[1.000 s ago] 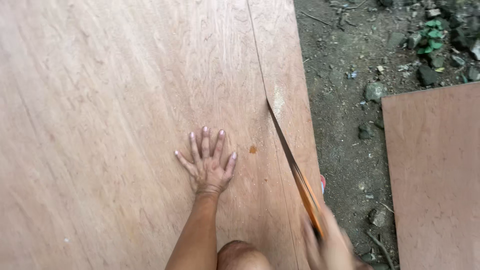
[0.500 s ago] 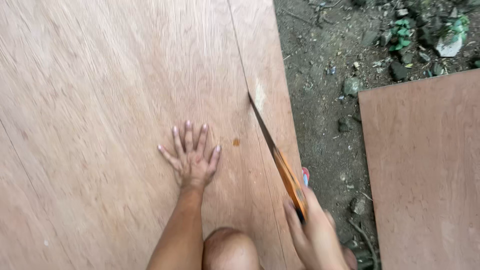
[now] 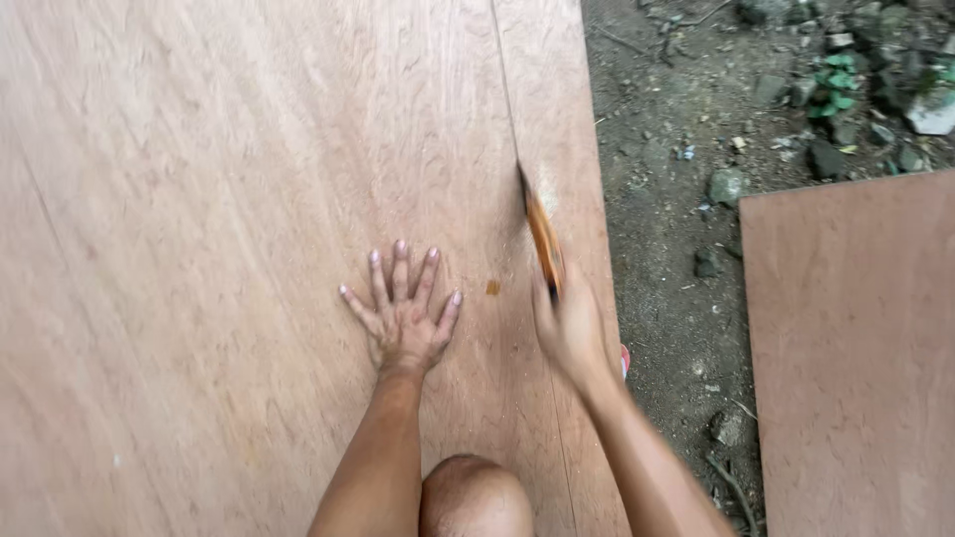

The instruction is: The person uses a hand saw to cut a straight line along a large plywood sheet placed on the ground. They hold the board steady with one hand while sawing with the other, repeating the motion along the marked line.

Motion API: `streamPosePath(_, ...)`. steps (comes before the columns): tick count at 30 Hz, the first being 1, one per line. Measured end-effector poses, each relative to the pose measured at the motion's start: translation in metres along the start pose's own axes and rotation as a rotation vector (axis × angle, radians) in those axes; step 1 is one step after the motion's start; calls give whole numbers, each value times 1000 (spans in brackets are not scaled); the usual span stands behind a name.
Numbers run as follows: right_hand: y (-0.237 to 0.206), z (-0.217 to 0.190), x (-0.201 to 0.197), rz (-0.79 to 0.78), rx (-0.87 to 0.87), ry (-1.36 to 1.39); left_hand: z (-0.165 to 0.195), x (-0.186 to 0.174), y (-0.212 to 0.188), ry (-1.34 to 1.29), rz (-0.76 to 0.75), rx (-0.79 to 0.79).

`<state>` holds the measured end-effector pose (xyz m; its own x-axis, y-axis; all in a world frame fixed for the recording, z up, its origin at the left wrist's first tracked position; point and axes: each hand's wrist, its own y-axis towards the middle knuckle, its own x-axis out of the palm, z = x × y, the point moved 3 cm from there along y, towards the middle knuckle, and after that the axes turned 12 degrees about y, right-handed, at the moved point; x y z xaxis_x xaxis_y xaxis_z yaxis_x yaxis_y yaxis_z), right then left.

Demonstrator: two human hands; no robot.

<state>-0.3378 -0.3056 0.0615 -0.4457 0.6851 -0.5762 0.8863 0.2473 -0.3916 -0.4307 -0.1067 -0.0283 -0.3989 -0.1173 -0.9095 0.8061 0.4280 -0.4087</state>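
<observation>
The right hand [image 3: 569,323] is clenched around the handle of a handsaw [image 3: 542,234], whose blade runs straight ahead of the knuckles, its long axis in line with the forearm and with the cut line [image 3: 502,75] that continues farther up the plywood sheet [image 3: 199,199]. The saw sits in the kerf, just beyond the fingers. The left hand [image 3: 403,313] lies flat with fingers spread, grasping nothing, pressed on the sheet just left of the right hand. A knee [image 3: 473,492] shows below both wrists.
</observation>
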Motion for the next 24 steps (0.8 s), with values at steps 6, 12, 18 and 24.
streamPosePath(6, -153, 0, -74, 74, 232, -14, 1, 2, 1, -13, -55, 9)
streamPosePath(12, 41, -41, 5, 44, -63, 108, -1, 9, 6, -33, 42, 36)
streamPosePath(18, 59, 42, 33, -35, 169, 143, 0, 10, -3, 2, -52, -18)
streamPosePath(24, -140, -19, -68, 96, 82, 77, 3, 2, -1, -8, 6, 10)
